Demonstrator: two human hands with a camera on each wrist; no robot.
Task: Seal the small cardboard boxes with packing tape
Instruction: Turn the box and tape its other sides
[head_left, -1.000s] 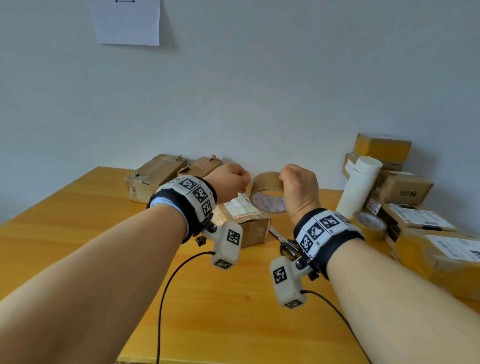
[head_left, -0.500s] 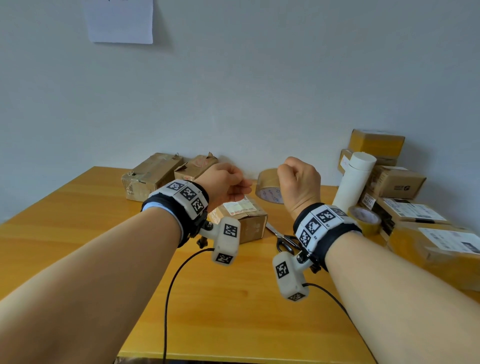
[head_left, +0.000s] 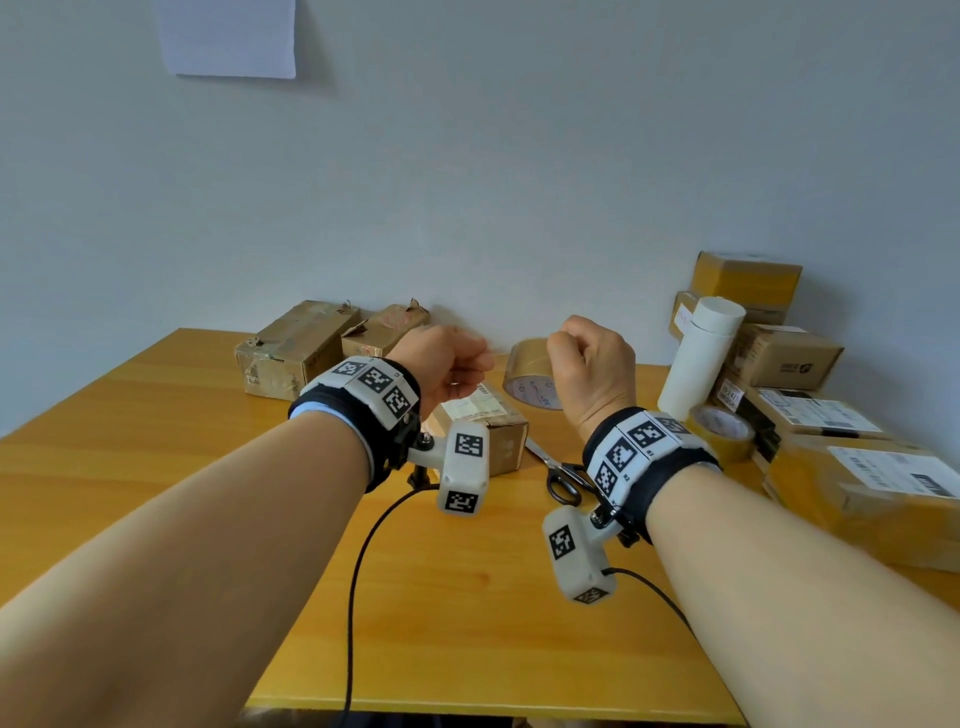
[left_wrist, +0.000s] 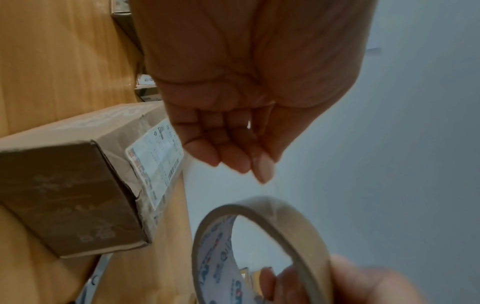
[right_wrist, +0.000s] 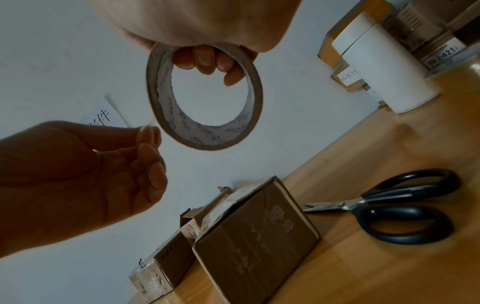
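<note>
Left hand (head_left: 441, 364) raised above the yellow wooden table (head_left: 156, 441), thumb and forefinger pinching the clear free end of tape. Small brown labelled cardboard box (head_left: 488, 431) sits below. Right hand (head_left: 592, 369) grips the brown packing-tape roll (head_left: 530, 374), fingers through its core. Black-handled scissors (head_left: 558, 470) lie beside the box.

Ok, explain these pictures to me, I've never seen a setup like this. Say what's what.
No machine here: a person wears cameras on the head and both wrists. The wide picture looks down from the head; the two others look along each hand. The right hand grips a roll of packing tape, fingers through its core. The left hand pinches what seems to be the tape's clear loose end. On the wooden table lie a small cardboard box with a label, black-handled scissors, a white tube, a second tape roll and more boxes stacked at the right.
</note>
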